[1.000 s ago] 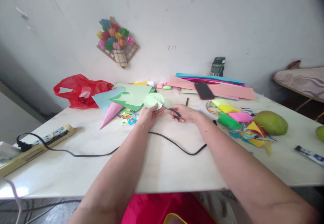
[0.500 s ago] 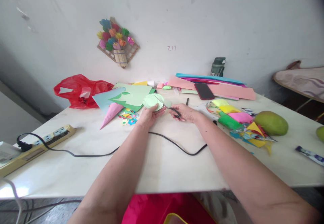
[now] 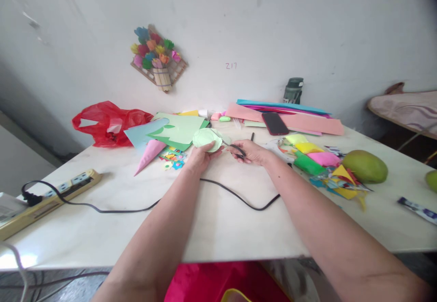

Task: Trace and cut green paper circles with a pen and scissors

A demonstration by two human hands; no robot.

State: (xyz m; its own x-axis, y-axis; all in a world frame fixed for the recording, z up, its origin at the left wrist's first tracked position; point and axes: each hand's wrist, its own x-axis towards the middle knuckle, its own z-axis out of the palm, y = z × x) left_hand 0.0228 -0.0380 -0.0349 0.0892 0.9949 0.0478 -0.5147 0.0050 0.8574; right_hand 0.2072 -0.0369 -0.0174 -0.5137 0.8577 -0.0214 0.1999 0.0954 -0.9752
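Pale green paper (image 3: 205,137), roughly round, is pinched in my left hand (image 3: 202,156), thumb on top and fingers beneath. My right hand (image 3: 248,151) grips black-handled scissors (image 3: 238,149), its fingers in the loops. The blades point left and lie against the paper's right edge. A pale strip hangs by the blades, too small to make out well. Left of my left hand lie small coloured paper pieces (image 3: 174,156) and a pink paper cone (image 3: 149,155). Behind them are green sheets (image 3: 180,127).
A black cord (image 3: 239,197) crosses the table from a power strip (image 3: 61,195). A red plastic bag (image 3: 112,122) stands back left. To the right are a phone (image 3: 275,123), coloured clay packs (image 3: 309,158), paper scraps (image 3: 341,181) and a green mango (image 3: 365,166).
The scissor blades look more closed against the paper's right edge, and the paper has shifted slightly. Both hands stay in nearly the same place.
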